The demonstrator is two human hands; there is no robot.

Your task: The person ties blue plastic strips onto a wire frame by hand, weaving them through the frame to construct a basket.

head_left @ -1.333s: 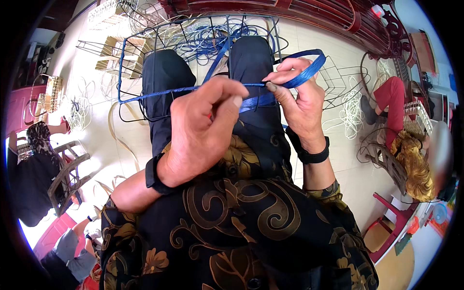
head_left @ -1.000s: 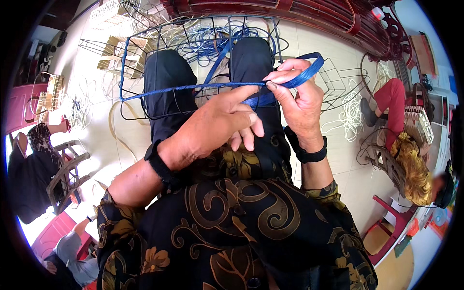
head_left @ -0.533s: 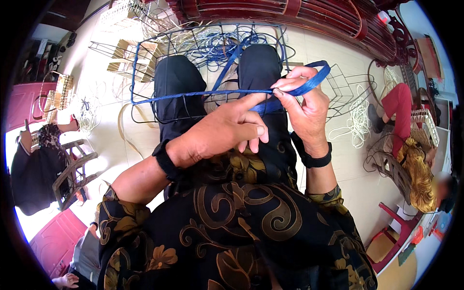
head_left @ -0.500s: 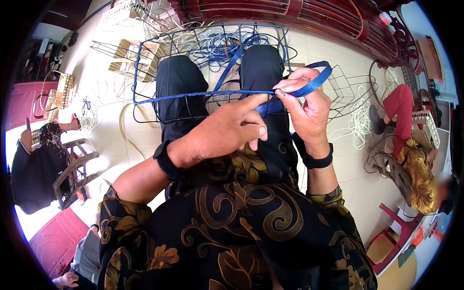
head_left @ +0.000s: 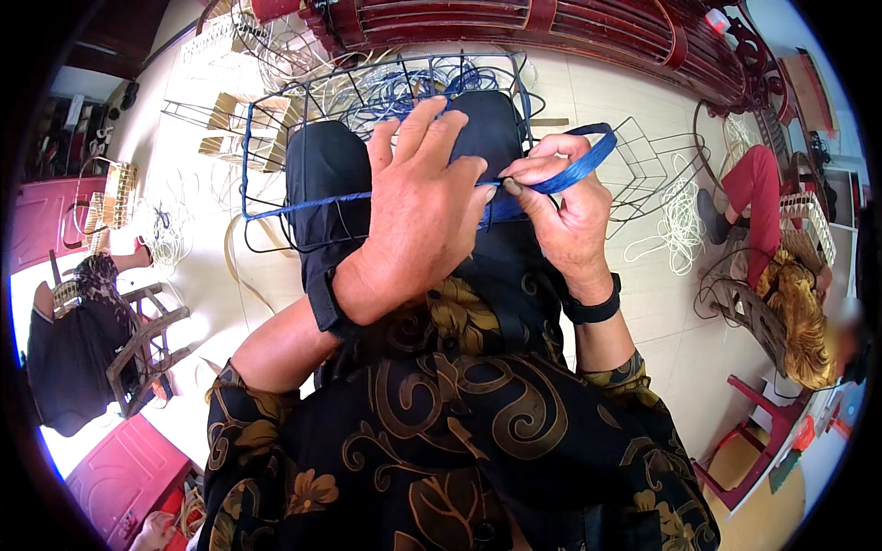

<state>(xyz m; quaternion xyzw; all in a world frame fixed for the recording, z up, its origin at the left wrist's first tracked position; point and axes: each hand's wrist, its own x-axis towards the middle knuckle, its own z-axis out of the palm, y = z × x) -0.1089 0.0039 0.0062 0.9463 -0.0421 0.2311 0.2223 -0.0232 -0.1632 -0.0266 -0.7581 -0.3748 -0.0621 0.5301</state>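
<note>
A black wire frame (head_left: 268,248) rests across my knees, its front rail partly wrapped in blue plastic strap (head_left: 326,200). My left hand (head_left: 424,199) is raised over that rail with its fingers spread, covering part of the wrapped length; its thumb tip is near the wrapping's right end. My right hand (head_left: 570,207) pinches the blue strap at the rail, and a wide loop of strap (head_left: 588,161) curves up over its fingers. Behind the frame a tangle of blue strap (head_left: 395,87) lies on the floor.
A red wooden bench (head_left: 597,41) stands ahead. Co-workers sit left (head_left: 78,354) and right (head_left: 758,207) on wooden chairs. Pale woven baskets (head_left: 248,129), bare wire frames (head_left: 643,161) and white cord coils (head_left: 675,230) lie about the tiled floor. A red plastic stool (head_left: 744,436) stands behind at right.
My left hand has lifted from below the rail, its fingers now spread upward over it. My right hand keeps its pinch on the strap.
</note>
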